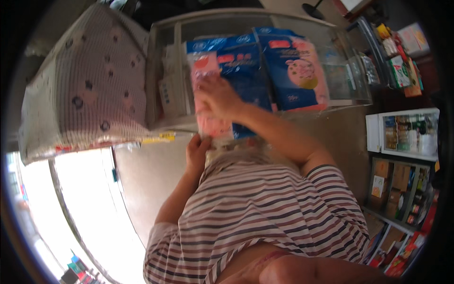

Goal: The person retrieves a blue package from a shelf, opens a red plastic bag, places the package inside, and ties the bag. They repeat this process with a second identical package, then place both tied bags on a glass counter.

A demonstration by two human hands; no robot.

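Note:
Two flat blue-and-pink plastic packages lie side by side on a glass-topped display case [170,96]. My right hand [216,96] presses on the pink left part of the nearer package [244,85], fingers bent over its film. At that package's lower left corner, by the case's front edge, my left hand [198,147] has its fingers and thumb close together; whether they pinch the film cannot be told. The other package [296,71], with a round printed picture, lies to the right, and neither hand touches it.
A large bundle under patterned cloth [99,81] stands at the left end of the case. To the right are a white glass-door cabinet [374,133], shelves with cardboard boxes [400,177], and packaged goods [400,71]. A bright doorway opens at the lower left.

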